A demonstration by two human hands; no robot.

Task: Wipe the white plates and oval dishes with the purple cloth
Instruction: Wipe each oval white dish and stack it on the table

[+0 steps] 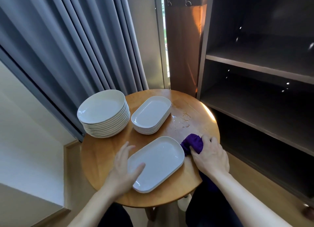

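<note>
2 stacks, round white plates (102, 108) then oval dishes (150, 114), stood by the tabletop's (100, 157) far-left edge. Nearer, the left hand (125, 165), fingers apart, steadied a separate oval dish (159, 159). Just beside it the right hand (210, 155) clamped the bunched purple cloth (192, 142). Wiping looked about to start: cloth onto dish.

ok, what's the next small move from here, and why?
Probably slide the right hand with the purple cloth left onto the near oval dish and start wiping. The cloth sits bunched in that grip just off the dish's right rim, and the left hand rests on its left edge, seemingly steadying it.
</note>
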